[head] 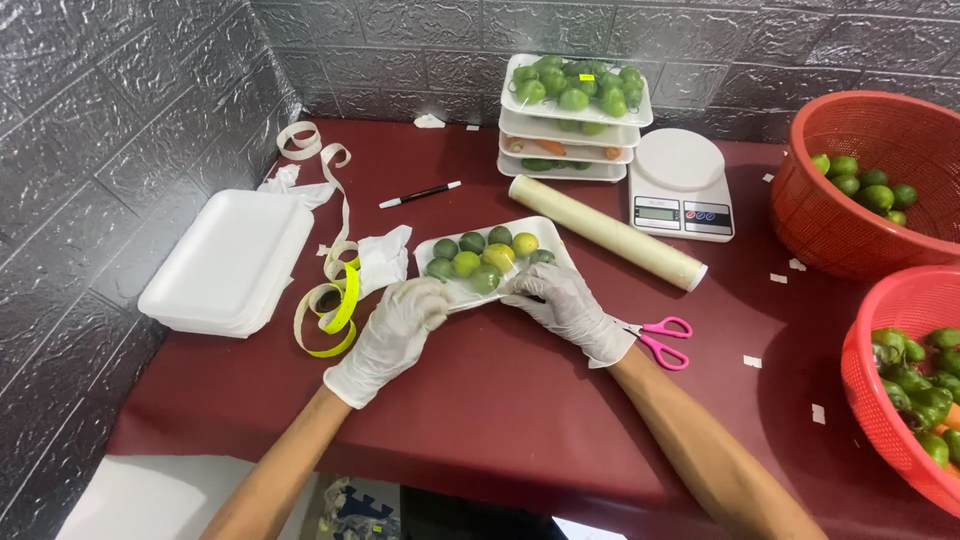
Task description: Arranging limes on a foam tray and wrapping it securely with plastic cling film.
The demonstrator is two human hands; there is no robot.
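Note:
A white foam tray [545, 229] wrapped in clear film holds several green and yellow limes [483, 257] in the middle of the dark red table. My left hand [395, 335], in a white glove, grips the tray's near left corner. My right hand [565, 308], also gloved, presses on the tray's near right edge, fingers curled over the film.
Pink scissors [664, 339] lie just right of my right hand. A cling film roll [605, 232], a white scale [681, 184], stacked filled trays [573, 117], a foam tray stack [228, 262], yellow label tape [335, 315], a pen [419, 194] and two red baskets [846, 229] [870, 395] of limes surround them.

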